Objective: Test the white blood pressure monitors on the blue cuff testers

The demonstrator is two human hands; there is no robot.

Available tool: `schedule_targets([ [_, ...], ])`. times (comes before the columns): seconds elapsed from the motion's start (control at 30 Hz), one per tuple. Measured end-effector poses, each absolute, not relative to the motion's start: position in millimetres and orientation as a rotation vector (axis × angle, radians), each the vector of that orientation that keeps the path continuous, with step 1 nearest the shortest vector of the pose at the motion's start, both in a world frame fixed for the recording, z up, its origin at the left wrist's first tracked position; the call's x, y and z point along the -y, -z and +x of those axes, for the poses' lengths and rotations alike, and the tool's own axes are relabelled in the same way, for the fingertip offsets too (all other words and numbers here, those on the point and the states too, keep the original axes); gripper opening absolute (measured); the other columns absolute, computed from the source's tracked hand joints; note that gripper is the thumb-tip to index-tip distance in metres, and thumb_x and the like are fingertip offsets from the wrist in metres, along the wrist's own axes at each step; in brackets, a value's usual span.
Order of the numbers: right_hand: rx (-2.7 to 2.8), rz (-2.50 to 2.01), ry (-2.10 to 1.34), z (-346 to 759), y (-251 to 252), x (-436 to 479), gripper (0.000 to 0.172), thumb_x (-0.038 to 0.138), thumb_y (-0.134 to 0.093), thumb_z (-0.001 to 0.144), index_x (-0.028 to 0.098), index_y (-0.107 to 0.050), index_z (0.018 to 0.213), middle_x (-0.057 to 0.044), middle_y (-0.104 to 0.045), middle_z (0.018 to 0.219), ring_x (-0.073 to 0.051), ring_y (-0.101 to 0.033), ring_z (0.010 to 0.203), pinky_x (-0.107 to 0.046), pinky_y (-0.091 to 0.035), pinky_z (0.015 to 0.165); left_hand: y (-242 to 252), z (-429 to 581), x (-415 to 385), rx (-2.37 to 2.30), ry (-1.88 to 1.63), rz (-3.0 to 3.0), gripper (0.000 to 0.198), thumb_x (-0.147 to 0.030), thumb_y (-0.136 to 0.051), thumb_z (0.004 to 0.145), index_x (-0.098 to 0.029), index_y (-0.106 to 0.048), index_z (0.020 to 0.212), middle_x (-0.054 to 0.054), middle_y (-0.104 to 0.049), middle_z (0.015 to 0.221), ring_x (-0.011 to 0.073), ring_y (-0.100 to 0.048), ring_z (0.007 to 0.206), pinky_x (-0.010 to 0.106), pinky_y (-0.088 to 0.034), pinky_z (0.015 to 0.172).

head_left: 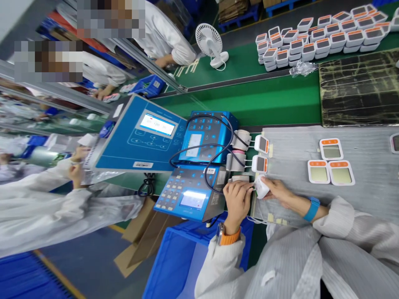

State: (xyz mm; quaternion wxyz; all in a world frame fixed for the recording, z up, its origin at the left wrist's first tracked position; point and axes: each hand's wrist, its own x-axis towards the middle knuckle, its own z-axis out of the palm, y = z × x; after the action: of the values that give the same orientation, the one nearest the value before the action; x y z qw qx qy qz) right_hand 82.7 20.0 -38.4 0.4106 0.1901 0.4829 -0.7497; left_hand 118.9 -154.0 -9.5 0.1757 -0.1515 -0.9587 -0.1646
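Over the grey mat [368, 178], my left hand [237, 201] and right hand [279, 192] clamp the white unit [261, 187]; pushed crooked, it could misseat in the fixture [240, 178].

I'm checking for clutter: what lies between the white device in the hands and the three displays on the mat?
Only bare grey mat, past the right hand gripping the device; head view.

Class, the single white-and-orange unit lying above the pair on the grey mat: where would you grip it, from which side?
Probably from above, pinching the unit by its white side rims: it lies flat, screen up, and the pair crowds its near edge.
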Motion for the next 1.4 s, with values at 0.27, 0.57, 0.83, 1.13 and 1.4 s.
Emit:
schedule_targets([
  [0.27, -1.216, 0.45, 1.899, 83, 36, -21, 0.035, 0.049, -0.06, 0.095, 0.016, -0.073, 0.094, -0.004, -0.074, 0.082, -0.019, -0.071, 0.078, -0.034, -0.061, 0.076, 9, 121, 156, 2.754, 0.574, -0.473, 0.012, -0.025, -0.065, 0.096, -0.027, -0.074, 0.087, -0.001, -0.078, 0.087, 0.021, -0.066, 0.093, 0.043, -0.03, 0.093],
  [0.57, -1.349, 0.375, 1.9, 86, 43, -12, 0.041, 0.059, -0.069, 0.083, 0.018, -0.074, 0.09, -0.004, -0.074, 0.085, -0.022, -0.07, 0.081, -0.033, -0.059, 0.07, 10, 118, 165, 2.839, 0.752, -0.45, 0.011, -0.03, -0.07, 0.093, -0.031, -0.077, 0.085, -0.002, -0.077, 0.082, 0.0214, -0.063, 0.09, 0.044, -0.031, 0.096],
  [0.83, -1.507, 0.25, 1.856, 90, 44, -6, 0.048, 0.064, -0.065, 0.083, 0.02, -0.072, 0.1, -0.005, -0.074, 0.094, -0.024, -0.069, 0.088, -0.033, -0.058, 0.07, 0, 107, 175, 3.051, 0.822, -0.42, 0.006, -0.034, -0.072, 0.09, -0.028, -0.075, 0.09, -0.001, -0.075, 0.082, 0.0216, -0.066, 0.09, 0.045, -0.032, 0.101],
  [1.13, -1.898, -0.119, 1.652, 116, 34, -12, 0.123, 0.041, -0.097, 0.047, 0.019, -0.037, 0.152, -0.018, -0.047, 0.145, -0.036, -0.044, 0.137, -0.052, -0.042, 0.111, -17, 110, 169, 3.264, 0.629, -0.437, 0.058, -0.037, -0.077, 0.081, -0.027, -0.055, 0.134, 0.009, -0.07, 0.126, 0.0286, -0.065, 0.109, 0.046, -0.032, 0.1],
  [1.4, -1.898, -0.423, 1.498, 134, 34, -68, 0.074, 0.029, -0.087, 0.067, 0.016, -0.062, 0.135, -0.015, -0.055, 0.141, -0.032, -0.049, 0.135, -0.045, -0.037, 0.118, -8, 93, 172, 3.397, 0.478, -0.443, 0.06, -0.032, -0.074, 0.079, -0.027, -0.053, 0.134, 0.012, -0.068, 0.132, 0.034, -0.063, 0.119, 0.05, -0.035, 0.101],
])
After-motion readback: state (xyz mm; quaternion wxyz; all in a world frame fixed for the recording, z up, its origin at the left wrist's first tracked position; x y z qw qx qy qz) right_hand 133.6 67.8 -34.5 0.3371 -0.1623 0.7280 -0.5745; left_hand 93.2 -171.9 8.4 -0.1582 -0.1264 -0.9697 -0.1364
